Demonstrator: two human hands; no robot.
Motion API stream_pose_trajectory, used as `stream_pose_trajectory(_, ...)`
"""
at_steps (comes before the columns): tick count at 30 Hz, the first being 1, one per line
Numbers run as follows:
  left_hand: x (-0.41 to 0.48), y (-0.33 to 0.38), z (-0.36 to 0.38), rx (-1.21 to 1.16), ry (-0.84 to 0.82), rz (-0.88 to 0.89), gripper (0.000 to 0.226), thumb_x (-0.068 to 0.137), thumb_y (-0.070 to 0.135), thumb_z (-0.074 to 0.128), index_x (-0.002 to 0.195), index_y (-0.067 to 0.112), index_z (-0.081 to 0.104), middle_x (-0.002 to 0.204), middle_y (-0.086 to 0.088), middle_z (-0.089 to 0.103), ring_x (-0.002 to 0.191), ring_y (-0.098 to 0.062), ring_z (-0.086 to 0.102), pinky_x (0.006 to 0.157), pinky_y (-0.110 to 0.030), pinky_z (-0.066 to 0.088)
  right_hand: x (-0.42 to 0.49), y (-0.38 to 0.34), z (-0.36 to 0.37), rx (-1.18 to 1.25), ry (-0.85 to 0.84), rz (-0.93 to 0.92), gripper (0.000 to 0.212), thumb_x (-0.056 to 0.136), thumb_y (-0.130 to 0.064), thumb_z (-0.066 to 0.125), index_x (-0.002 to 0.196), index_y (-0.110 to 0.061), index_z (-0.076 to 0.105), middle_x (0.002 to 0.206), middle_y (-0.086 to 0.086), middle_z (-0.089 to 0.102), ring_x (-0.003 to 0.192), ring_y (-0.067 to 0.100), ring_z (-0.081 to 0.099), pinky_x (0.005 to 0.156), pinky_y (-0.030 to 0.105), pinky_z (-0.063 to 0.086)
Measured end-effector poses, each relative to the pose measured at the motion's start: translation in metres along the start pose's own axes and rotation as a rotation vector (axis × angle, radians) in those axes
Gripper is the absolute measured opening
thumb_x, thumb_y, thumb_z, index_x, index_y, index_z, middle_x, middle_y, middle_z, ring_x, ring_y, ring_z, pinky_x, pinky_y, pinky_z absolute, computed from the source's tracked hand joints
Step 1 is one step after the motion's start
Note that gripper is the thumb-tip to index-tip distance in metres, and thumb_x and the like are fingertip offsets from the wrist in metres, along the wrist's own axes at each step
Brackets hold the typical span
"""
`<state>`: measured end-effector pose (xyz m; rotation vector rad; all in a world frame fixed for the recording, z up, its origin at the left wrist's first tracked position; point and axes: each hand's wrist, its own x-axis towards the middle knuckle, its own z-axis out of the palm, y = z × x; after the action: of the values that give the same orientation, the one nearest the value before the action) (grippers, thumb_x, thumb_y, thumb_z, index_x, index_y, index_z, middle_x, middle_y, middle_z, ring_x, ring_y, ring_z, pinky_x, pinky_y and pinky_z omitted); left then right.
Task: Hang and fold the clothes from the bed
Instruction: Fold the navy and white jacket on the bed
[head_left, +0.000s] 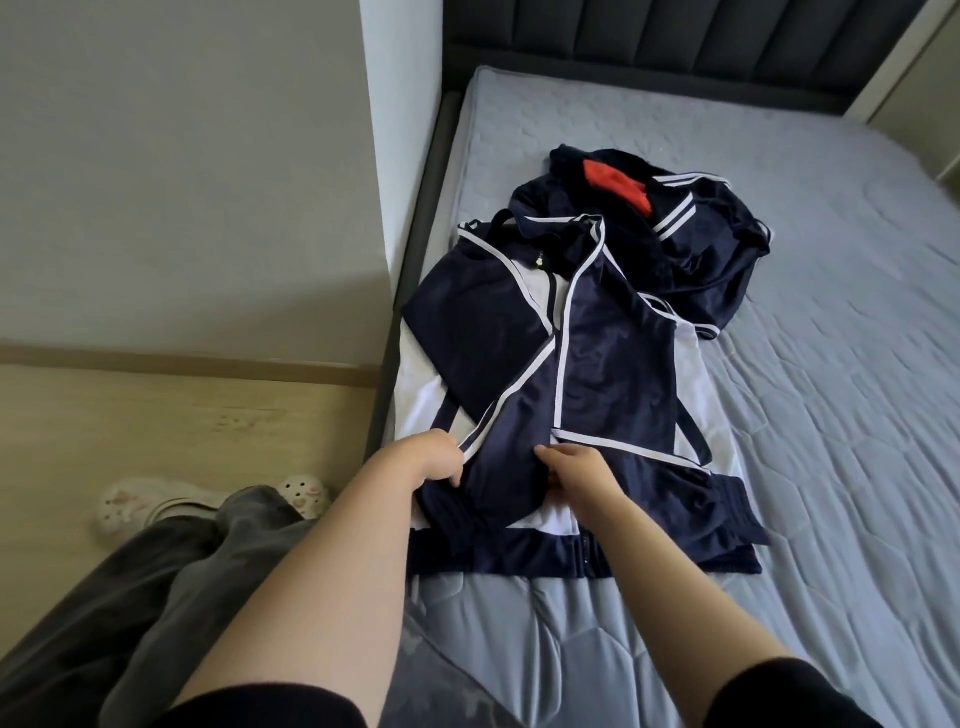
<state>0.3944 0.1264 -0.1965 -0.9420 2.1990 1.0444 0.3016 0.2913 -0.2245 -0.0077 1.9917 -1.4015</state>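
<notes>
Two grips are clamped on one sleeve (514, 441). The left grip (439, 457) is curled round the white-piped edge, and the right grip (576, 470) is pinched into the navy cloth just beside it, down near the cuff end. The sleeve is laid diagonally across the front of a navy-and-white track jacket (613, 364), which is spread flat on the bed (831, 415) close to the near left edge, with the hem toward the person.

Handling-wise, it's judged to be light, thin, slick sportswear. Nothing stiff is seen in it, and a sheen can be made out on the navy panels, so folds probably won't be held well unless they're pressed down flat. Sliding is to be expected on that quilted mattress too. The piped seams and the ribbed hem band are reckoned the best places to be grabbed, since the cloth is doubled there and less likely to slip out. The zipper line down the middle could be used as a fold guide.

A second navy bundle (701, 244) with a red patch showing is left crumpled behind the jacket and touching its collar end. It's probably just as floppy, and is best lifted by the waistband or collar once one is found.
</notes>
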Motion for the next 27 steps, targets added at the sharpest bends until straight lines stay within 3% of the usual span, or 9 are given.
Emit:
stream_pose_trajectory(3, 0.001, -0.013, -0.013, 0.109, 0.048, -0.077, 0.01, 0.083, 0.001, 0.055, 0.093, 0.003, 0.057, 0.09, -0.012, 0.053, 0.082, -0.027, 0.049, 0.069, -0.03, 0.039, 0.001, 0.001, 0.005, -0.075, -0.061, 0.007, 0.036, 0.086, -0.006, 0.066, 0.055, -0.008, 0.049, 0.051, 0.008, 0.049, 0.047, 0.019, 0.044, 0.046, 0.023, 0.04)
stream_pose_trajectory(6, 0.001, -0.016, -0.018, 0.106, 0.101, -0.129, 0.005, 0.08, 0.001, 0.055, 0.078, 0.004, 0.05, 0.08, -0.01, 0.048, 0.069, -0.024, 0.046, 0.062, -0.028, 0.038, 0.0, 0.002, 0.009, -0.055, -0.068, 0.039, 0.032, 0.085, -0.013, 0.07, 0.058, -0.008, 0.054, 0.055, 0.008, 0.053, 0.047, 0.017, 0.048, 0.044, 0.023, 0.041)
stream_pose_trajectory(10, 0.001, -0.012, -0.011, 0.164, 0.049, -0.108, 0.019, 0.079, -0.002, 0.049, 0.067, 0.01, 0.039, 0.068, -0.006, 0.035, 0.055, -0.019, 0.03, 0.051, -0.027, 0.026, 0.004, -0.006, 0.011, 0.228, -0.133, 0.107, 0.017, 0.093, -0.019, 0.059, 0.094, -0.003, 0.063, 0.08, 0.013, 0.064, 0.068, 0.023, 0.061, 0.064, 0.031, 0.051)
stream_pose_trajectory(13, 0.0, -0.01, -0.009, 0.171, 0.022, -0.069, 0.016, 0.078, -0.004, 0.047, 0.071, 0.009, 0.041, 0.071, -0.006, 0.037, 0.057, -0.019, 0.03, 0.051, -0.027, 0.025, 0.01, -0.014, 0.015, 0.309, -0.186, 0.157, 0.015, 0.094, -0.002, 0.052, 0.105, 0.001, 0.062, 0.097, 0.017, 0.066, 0.083, 0.026, 0.064, 0.07, 0.032, 0.052)
stream_pose_trajectory(16, -0.001, -0.01, -0.009, 0.068, 0.031, -0.048, 0.012, 0.078, -0.004, 0.049, 0.075, 0.007, 0.044, 0.074, -0.006, 0.04, 0.062, -0.02, 0.034, 0.053, -0.026, 0.029, 0.014, -0.018, 0.02, 0.229, -0.12, 0.158, 0.027, 0.089, 0.011, 0.051, 0.115, 0.011, 0.059, 0.113, 0.026, 0.063, 0.104, 0.037, 0.062, 0.087, 0.042, 0.052)
stream_pose_trajectory(18, -0.001, -0.009, -0.009, -0.027, 0.037, -0.036, 0.01, 0.079, -0.004, 0.051, 0.084, 0.004, 0.049, 0.081, -0.009, 0.045, 0.072, -0.023, 0.04, 0.06, -0.028, 0.034, 0.017, -0.02, 0.017, 0.1, 0.02, 0.067, 0.021, 0.085, 0.006, 0.061, 0.106, 0.011, 0.064, 0.105, 0.025, 0.067, 0.102, 0.037, 0.064, 0.093, 0.044, 0.052)
stream_pose_trajectory(21, 0.002, -0.008, -0.008, -0.112, 0.042, -0.01, 0.012, 0.077, -0.003, 0.052, 0.087, 0.004, 0.051, 0.089, -0.011, 0.048, 0.078, -0.025, 0.042, 0.066, -0.03, 0.034, 0.018, -0.02, 0.011, -0.15, 0.211, -0.092, 0.011, 0.081, -0.01, 0.071, 0.083, 0.0, 0.069, 0.08, 0.012, 0.07, 0.079, 0.028, 0.068, 0.076, 0.039, 0.057)
stream_pose_trajectory(24, 0.002, -0.005, -0.006, -0.053, 0.045, -0.013, 0.01, 0.076, 0.001, 0.054, 0.082, 0.007, 0.048, 0.082, -0.008, 0.045, 0.071, -0.024, 0.04, 0.06, -0.028, 0.032, 0.016, -0.014, 0.009, -0.349, 0.336, -0.151, 0.027, 0.079, -0.026, 0.074, 0.07, -0.005, 0.058, 0.065, 0.006, 0.06, 0.061, 0.019, 0.056, 0.058, 0.03, 0.045)
stream_pose_trajectory(27, 0.001, -0.006, -0.007, 0.043, 0.034, -0.051, 0.012, 0.077, 0.001, 0.053, 0.081, 0.008, 0.045, 0.075, -0.005, 0.04, 0.061, -0.019, 0.036, 0.053, -0.026, 0.03, 0.016, -0.005, 0.011, -0.36, 0.273, -0.103, 0.042, 0.083, -0.039, 0.069, 0.06, -0.013, 0.044, 0.058, 0.001, 0.048, 0.057, 0.015, 0.046, 0.056, 0.03, 0.037)
